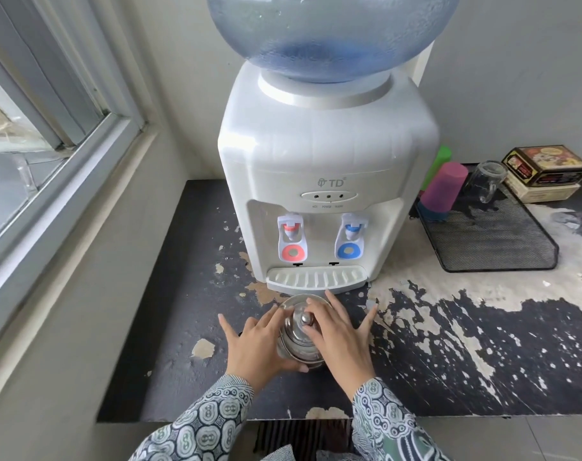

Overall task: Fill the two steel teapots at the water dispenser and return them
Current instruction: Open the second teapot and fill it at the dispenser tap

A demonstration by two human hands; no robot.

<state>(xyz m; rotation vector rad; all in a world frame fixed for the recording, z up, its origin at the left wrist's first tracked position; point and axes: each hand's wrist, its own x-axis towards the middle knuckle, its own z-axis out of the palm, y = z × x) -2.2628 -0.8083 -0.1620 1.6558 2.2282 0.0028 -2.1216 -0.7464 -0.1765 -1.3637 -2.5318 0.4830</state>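
Dispenser (pixel 326 181) blocks ahead; mesh tray (pixel 502 241) right; counter (pixel 183 327) left bare.

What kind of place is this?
Probably a small pantry or tea corner in an office or home: a tabletop water dispenser on a worn counter beside a window, with cups in a mesh tray.
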